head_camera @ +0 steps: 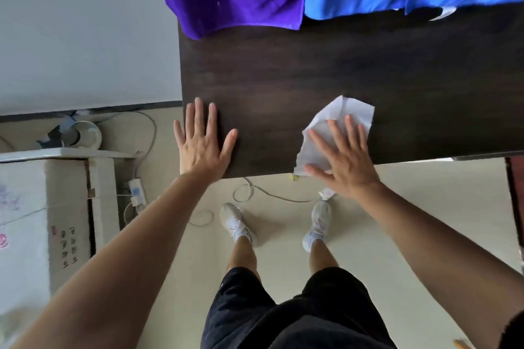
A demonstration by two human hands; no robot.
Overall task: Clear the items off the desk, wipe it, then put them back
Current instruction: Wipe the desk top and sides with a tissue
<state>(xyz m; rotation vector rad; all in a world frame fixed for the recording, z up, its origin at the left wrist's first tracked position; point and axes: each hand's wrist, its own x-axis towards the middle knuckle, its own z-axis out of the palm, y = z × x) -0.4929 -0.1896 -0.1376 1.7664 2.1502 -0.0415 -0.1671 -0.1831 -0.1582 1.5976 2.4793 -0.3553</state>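
Wipe: right grip spread flat on crumpled white paper tissue, which juts ahead of it.
Brace: left grip spread flat on dark wooden bench, well left.
Outlook: most bench surface lies ahead of right grip.

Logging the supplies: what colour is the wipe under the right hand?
The wipe is white; head view.
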